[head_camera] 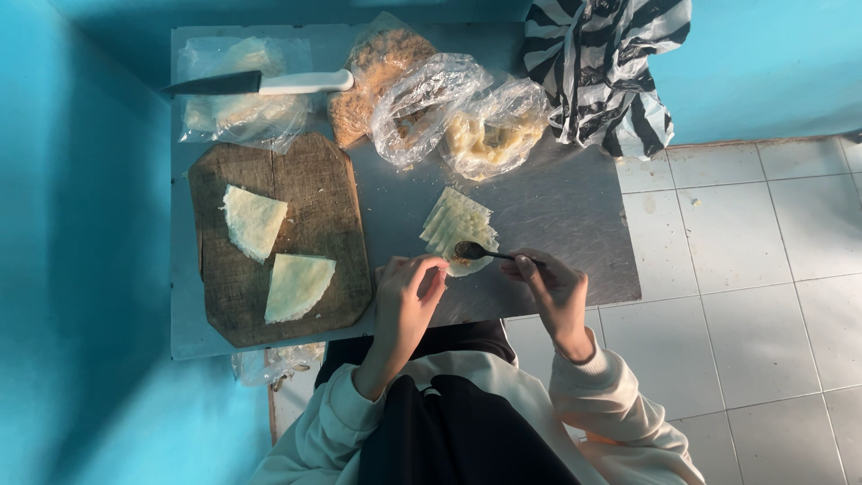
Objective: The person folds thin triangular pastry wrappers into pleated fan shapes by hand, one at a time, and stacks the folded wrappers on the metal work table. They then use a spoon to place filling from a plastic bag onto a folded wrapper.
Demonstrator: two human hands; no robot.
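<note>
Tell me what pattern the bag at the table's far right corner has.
Black and white stripes on the bag, seen in the head view.

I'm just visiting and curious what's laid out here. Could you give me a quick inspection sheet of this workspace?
Surface: grey metal table, scratched, set in a blue-walled corner.
Job's things: spoon carrying brownish filling over a pale wrapper; stack of wrappers beside it.
Clutter: wooden board with two folded wrappers; knife on a bag; clear bags of filling; striped bag.
Grippers: right hand holds the spoon; left hand touches the wrapper's edge.
Cables: nothing seen.
Surroundings: blue walls, white tiled floor.
</note>
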